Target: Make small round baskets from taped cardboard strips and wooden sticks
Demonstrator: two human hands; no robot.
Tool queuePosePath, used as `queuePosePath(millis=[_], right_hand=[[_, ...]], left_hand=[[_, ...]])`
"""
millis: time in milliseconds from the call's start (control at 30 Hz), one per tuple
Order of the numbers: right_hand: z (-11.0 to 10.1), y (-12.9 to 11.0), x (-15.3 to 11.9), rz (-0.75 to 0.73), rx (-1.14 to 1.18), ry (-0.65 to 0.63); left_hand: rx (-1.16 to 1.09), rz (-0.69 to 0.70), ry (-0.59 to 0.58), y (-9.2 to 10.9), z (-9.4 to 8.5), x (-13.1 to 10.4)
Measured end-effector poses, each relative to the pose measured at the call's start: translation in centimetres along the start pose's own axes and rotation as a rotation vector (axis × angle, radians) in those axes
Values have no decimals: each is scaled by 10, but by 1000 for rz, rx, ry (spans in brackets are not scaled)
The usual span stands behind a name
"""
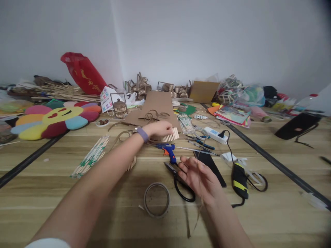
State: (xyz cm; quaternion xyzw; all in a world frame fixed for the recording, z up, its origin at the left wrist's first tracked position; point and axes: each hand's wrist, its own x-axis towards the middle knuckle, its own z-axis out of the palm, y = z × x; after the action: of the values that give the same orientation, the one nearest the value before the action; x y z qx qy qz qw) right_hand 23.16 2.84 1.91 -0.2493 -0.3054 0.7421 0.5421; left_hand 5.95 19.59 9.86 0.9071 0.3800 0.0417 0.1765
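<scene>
My left hand, a purple band at its wrist, reaches over the table with its fingers closed on a small row of short wooden sticks. Closer to me, my right hand is turned palm up with its fingers curled. A thin brown strip runs through it, showing above the thumb and hanging below the palm. Beside that hand lie black-handled scissors and a blue glue gun. Another curved row of sticks is partly hidden behind my left forearm.
A tape roll lies in front. Packs of sticks, a black phone, pliers and a white power strip surround the hands. Cardboard, a lidded stick-sided pot and a flower cushion sit farther back.
</scene>
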Motion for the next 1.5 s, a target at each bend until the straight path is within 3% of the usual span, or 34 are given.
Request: queuePosePath(millis=[133, 300, 500, 633, 733, 833, 933, 1000, 1067, 1200, 1267, 1333, 1500], right_hand=[[7, -3, -4, -29, -32, -34], [19, -5, -12, 17, -136, -155], [26, 10, -7, 266, -212, -332], [28, 25, 0, 419, -193, -423], [30, 28, 2, 432, -168, -440], [33, 22, 2, 364, -177, -400], [38, 13, 0, 319, -232, -353], [43, 10, 0, 292, -273, -323], [47, 10, 0, 270, -314, -306], [54, 19, 0, 253, -385, -296], [56, 25, -1, 259, -408, -283], [57, 27, -3, 244, -418, -251], [56, 22, -10, 77, -442, -99]], left_hand=[[-215, 161, -290, 10, -34, -55], [-400, 196, -535, 26, -36, -112], [-614, 163, -667, 34, -26, -137], [-690, 160, -661, 26, -20, -143], [-804, 135, -486, 15, -7, -149], [-946, 17, -21, 9, 18, -162], [-1136, -337, 464, 13, 53, -182], [-1366, -416, 639, 21, 77, -195], [-1459, -390, 635, 31, 97, -203], [-1887, -267, 327, 46, 121, -203], [-1968, -270, 274, 47, 125, -198], [-2008, -276, 311, 44, 127, -194], [-1995, -280, 551, 34, 130, -192]])
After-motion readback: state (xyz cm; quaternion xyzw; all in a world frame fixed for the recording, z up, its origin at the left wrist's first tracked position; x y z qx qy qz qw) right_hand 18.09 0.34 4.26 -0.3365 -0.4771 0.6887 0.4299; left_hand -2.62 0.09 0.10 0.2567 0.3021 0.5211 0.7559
